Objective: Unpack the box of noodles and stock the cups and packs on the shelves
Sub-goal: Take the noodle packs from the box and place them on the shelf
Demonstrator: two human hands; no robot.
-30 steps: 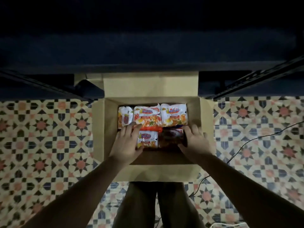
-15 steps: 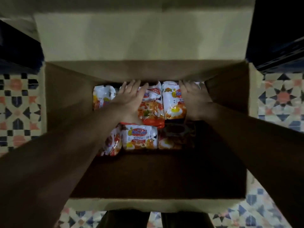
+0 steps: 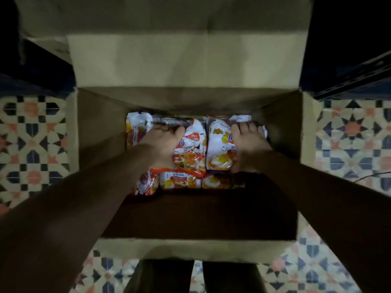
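An open cardboard box [image 3: 190, 248] stands on the floor with several white and orange noodle packs in its bottom. Both of my arms reach down into it. My left hand [image 3: 163, 144] lies on the middle pack of the far row [image 3: 192, 149], fingers curled over its far end. My right hand [image 3: 250, 144] covers the right pack of that row [image 3: 219, 149], fingers hooked over its far edge and thumb at its near edge. A further pack [image 3: 135, 127] sits at the far left. More packs [image 3: 179, 182] lie in the near row. No cups are visible.
The box's far flap [image 3: 182, 56] stands up in front of me. Dark blue shelf rails [image 3: 359, 81] show behind it on both sides. Patterned tile floor [image 3: 31, 134] surrounds the box. A thin black cable [image 3: 378, 174] runs on the right. My legs [image 3: 165, 275] are below the box.
The view has come closer to the box. Both hands moved from the near row to the far row, and their fingers now curl over the far ends of two packs.
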